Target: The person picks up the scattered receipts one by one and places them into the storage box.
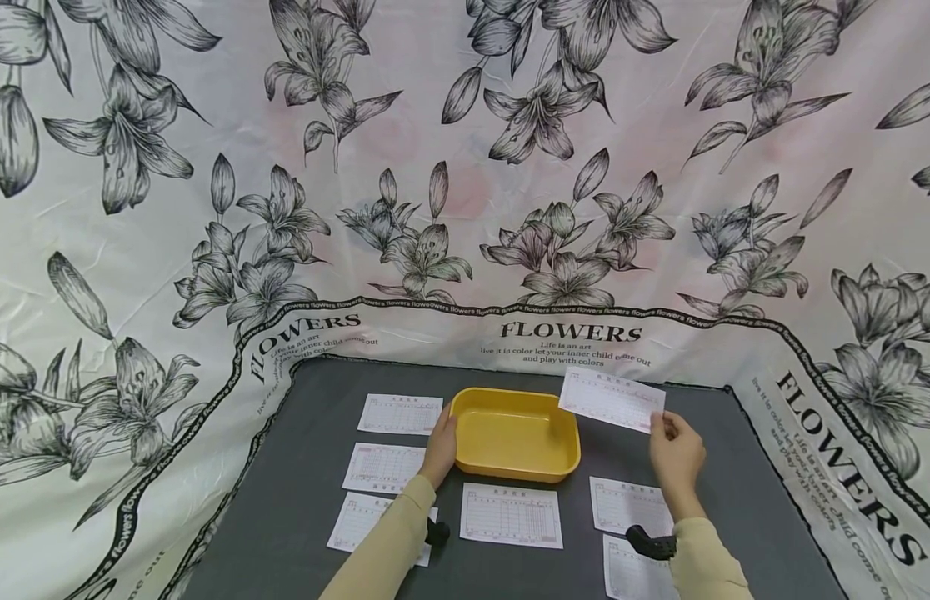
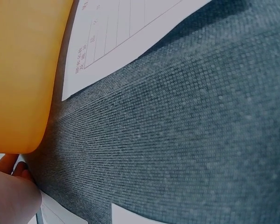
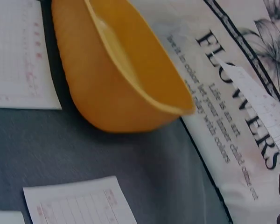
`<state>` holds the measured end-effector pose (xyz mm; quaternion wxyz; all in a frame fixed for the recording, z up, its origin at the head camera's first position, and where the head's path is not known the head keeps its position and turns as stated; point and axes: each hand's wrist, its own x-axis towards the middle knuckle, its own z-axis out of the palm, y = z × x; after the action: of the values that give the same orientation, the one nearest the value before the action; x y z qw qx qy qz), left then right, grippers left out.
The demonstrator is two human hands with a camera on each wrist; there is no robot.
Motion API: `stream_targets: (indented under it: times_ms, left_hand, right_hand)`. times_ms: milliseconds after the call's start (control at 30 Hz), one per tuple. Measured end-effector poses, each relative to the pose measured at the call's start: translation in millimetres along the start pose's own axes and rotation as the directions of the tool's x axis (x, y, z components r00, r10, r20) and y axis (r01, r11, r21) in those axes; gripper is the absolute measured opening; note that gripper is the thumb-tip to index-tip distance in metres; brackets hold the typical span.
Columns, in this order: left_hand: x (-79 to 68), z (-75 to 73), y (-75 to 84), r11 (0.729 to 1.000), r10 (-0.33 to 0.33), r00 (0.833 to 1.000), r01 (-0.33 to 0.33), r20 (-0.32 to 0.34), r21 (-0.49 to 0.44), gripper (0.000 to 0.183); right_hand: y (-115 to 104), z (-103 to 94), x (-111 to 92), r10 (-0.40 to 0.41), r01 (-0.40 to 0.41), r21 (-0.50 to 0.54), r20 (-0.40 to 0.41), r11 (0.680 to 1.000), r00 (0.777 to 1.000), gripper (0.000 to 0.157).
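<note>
White backdrop cloth [image 1: 465, 196], printed with black flowers, walls the site. Below, we log one dark grey bench [image 1: 510, 575]. One yellow tray [image 1: 513, 437] is near its far edge, inner floor showing. Two forearms [image 1: 393, 533] in cream sleeves reach in. Printed sheets [image 1: 512, 515]: we count seven, three left of the tray, one at its near side, two to the right, plus one held sheet [image 1: 613, 400], raised, crossing the tray's far right corner in head view. Left forearm partly hides one sheet; right, two. Left hand's [image 1: 438, 446] fingers clamp the tray's left end; right hand's [image 1: 677, 450] pinch the held sheet's near right corner.
</note>
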<state>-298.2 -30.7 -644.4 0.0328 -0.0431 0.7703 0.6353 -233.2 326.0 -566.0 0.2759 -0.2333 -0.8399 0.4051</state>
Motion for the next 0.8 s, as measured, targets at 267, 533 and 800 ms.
stream_targets:
  times_ms: [267, 533, 800]
  left_hand:
    - [-0.8, -0.5, 0.1, 1.0, 0.007, 1.0, -0.007, 0.006, -0.008, 0.052]
    - [-1.5, 0.7, -1.3, 0.999, 0.03, 1.0, -0.03, 0.006, -0.015, 0.05]
    - [0.3, 0.2, -2.7, 0.999, 0.035, 0.999, -0.035, -0.001, -0.005, 0.05]
  right_hand:
    - [-18, 29.4, -24, -0.049, 0.047, 0.016, 0.114, 0.999, 0.992, 0.033]
    - [-30, 52.3, -46, -0.124, 0.124, 0.016, 0.208, 0.992, 0.97, 0.029]
    - [-44, 67.7, -58, -0.166, 0.178, -0.021, 0.266, 0.984, 0.95, 0.026]
